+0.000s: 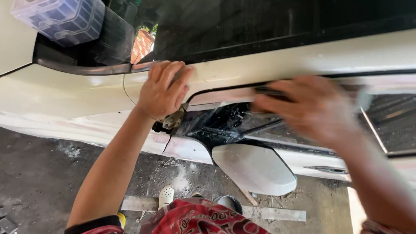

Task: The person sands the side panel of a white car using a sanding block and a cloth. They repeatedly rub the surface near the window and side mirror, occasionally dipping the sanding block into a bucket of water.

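Head view: the left hand [164,90] lies open, palm pressing the cream-white painted car body panel [73,99] beside its dark opening [225,123]. The blurred right hand [310,108] reaches there; its grip I cannot tell. Sharp cut metal edges could nick fingers.

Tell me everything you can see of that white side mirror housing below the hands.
The white side mirror housing is a smooth, glossy, rounded shell that looks like painted plastic. It juts out from the cream car door, below the dark opening where trim is off. Only its back shows; the glass is hidden. It looks whole. Neither the left hand nor the blurred right hand touches it.
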